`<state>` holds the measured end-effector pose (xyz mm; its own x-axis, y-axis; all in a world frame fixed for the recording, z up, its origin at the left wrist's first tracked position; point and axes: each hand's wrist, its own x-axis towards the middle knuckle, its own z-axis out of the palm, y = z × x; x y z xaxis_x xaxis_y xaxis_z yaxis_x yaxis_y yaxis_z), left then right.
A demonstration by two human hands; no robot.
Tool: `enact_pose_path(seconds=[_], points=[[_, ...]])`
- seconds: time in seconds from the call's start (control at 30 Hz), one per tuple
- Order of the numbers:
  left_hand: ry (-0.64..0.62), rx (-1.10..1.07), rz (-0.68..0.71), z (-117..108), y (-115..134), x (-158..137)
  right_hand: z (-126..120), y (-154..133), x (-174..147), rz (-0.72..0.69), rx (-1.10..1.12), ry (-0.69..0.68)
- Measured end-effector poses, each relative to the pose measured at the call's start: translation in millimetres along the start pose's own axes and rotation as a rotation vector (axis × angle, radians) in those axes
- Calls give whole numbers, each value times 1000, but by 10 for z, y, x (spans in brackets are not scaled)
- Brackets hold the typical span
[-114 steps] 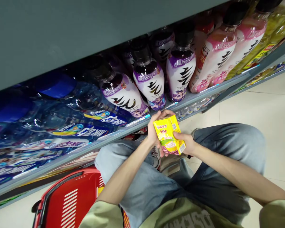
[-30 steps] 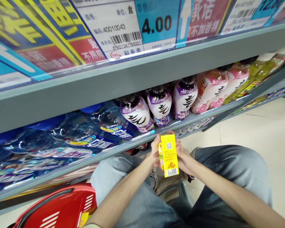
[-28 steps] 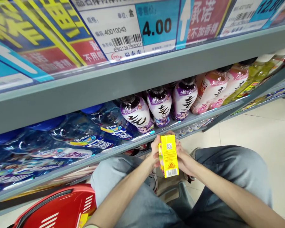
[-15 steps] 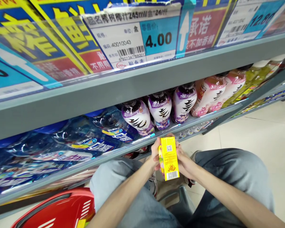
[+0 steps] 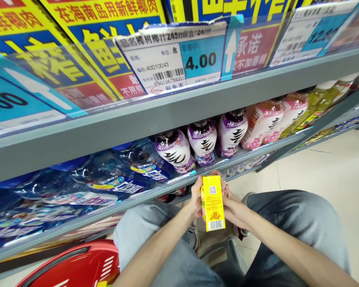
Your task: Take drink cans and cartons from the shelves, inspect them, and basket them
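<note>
Between my knees, below the shelf edge, I hold a yellow drink carton [image 5: 214, 205] with a QR code, small print and a barcode on the face toward me. My left hand [image 5: 196, 195] grips its left side, and my right hand [image 5: 226, 197] is closed on its right side. The fingertips behind the carton are mostly hidden. Just beyond it, purple-and-white labelled bottles [image 5: 202, 143] stand on the shelf.
Large blue-tinted bottles [image 5: 119, 167] lie to the left; pink bottles [image 5: 263, 123] stand to the right. Above, a grey shelf edge [image 5: 179, 111] carries price tags [image 5: 179, 59] before yellow-and-blue cartons [image 5: 104, 16]. A red basket [image 5: 74, 267] sits lower left, a grey stool [image 5: 227, 255] beneath me.
Both hands keep hold of the carton, which now faces me a little more squarely, showing less of its left side. The camera view has shifted slightly.
</note>
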<state>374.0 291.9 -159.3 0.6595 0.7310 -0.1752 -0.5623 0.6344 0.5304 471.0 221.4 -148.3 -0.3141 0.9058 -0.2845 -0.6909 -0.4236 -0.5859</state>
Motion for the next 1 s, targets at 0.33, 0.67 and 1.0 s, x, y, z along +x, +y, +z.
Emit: enact_pose_path(seconds=[0.33,0.67,1.0], points=[[-66,4,36,-68,0,-41,2,1,13,1,-53,-16],[-146,238,144,-28,78,-82,13,-58,-4,-37,35,-34],[-191,392,79,65,271,-182,54,-180,-11,-140,-109,88]])
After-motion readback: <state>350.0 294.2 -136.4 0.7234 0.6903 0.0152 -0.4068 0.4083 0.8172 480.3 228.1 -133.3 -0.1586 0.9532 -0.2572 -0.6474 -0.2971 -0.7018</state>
